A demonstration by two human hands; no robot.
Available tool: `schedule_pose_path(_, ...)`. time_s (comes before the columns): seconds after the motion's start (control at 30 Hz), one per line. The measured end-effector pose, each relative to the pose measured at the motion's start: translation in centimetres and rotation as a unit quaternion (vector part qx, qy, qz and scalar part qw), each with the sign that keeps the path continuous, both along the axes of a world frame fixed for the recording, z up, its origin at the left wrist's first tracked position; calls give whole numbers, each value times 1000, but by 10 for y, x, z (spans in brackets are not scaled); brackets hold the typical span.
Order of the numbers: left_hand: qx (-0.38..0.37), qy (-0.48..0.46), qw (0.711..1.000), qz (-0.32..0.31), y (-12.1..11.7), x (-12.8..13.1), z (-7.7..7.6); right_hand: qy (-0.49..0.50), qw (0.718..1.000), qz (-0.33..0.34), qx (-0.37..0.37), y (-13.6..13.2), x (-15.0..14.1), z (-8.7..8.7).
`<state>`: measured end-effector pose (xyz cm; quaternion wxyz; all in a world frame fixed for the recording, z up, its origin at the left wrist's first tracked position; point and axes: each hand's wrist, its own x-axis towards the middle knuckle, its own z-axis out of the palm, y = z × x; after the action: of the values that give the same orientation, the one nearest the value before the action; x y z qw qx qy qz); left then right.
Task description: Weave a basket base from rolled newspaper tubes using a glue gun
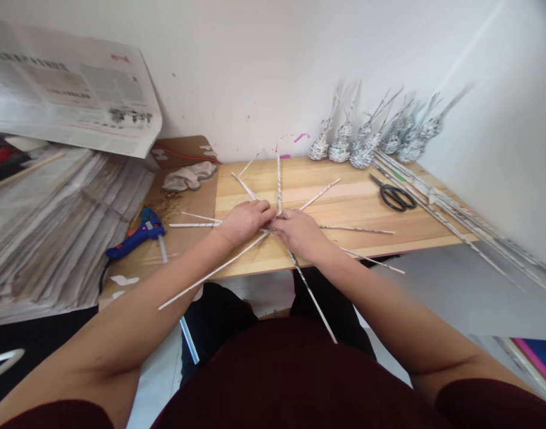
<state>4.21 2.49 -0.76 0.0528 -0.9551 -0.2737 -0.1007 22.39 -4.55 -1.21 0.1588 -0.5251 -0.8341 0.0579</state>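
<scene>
Several thin rolled newspaper sticks (315, 296) fan out like spokes from one crossing point on the wooden table. My left hand (247, 220) is closed over that crossing from the left, its fingertips pinching the sticks. From the right, my right hand (299, 231) grips the same spot, with thumb and fingers pressed together beside the left fingertips. Both hands cover the centre, so how the sticks interlace there is hidden. One newspaper stick (279, 185) points straight away from me, and another (212, 272) slants toward me across my left forearm.
Black scissors (395, 195) and long loose paper sticks (460, 217) lie at the right. Several woven gourd shapes (342, 146) line the wall. A blue glue gun (141, 234), a glove (190, 177) and a newspaper stack (67, 232) are at the left on the table (344, 211).
</scene>
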Motion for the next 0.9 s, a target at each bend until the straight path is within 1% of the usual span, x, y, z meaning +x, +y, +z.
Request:
schedule_pose_path(0.07, -49, -64, 996, 38, 2, -7, 1, 0, 1000, -7, -9, 0, -1, 1)
schedule_pose_path(0.13, -103, -118, 986, 56, 4, -18, 3, 2, 1000, -5, -9, 0, -1, 1)
schedule_pose_path(0.17, -127, -128, 982, 52, 6, -24, 4, 4, 1000, -2, -5, 0, 0, 1)
schedule_pose_path(0.23, -160, -117, 980, 36, 7, -34, 6, 6, 1000, 3, 1, 1, 0, 1)
schedule_pose_path(0.3, -169, -98, 981, 22, 8, -40, 6, 7, 1000, 5, -1, 1, 1, 1)
schedule_pose_path(0.37, -152, -83, 985, 17, 7, -39, 8, 14, 1000, 4, -2, 1, 1, 0)
schedule_pose_path(0.53, -55, -13, 998, -6, 0, -25, 15, 26, 1000, 3, 8, 0, 0, -1)
schedule_pose_path(0.63, -18, -2, 1000, -11, -1, -19, 15, 29, 1000, -2, 9, 0, 0, -1)
schedule_pose_path(0.7, -1, -8, 1000, 14, 0, -17, 11, 27, 1000, -6, 8, 0, 0, 0)
schedule_pose_path(0.8, 11, -18, 997, 68, 1, -15, 5, 29, 999, -10, 9, -1, 0, -1)
schedule_pose_path(0.9, 15, -27, 996, 89, -3, -14, 3, 51, 998, -12, 17, -2, 1, -3)
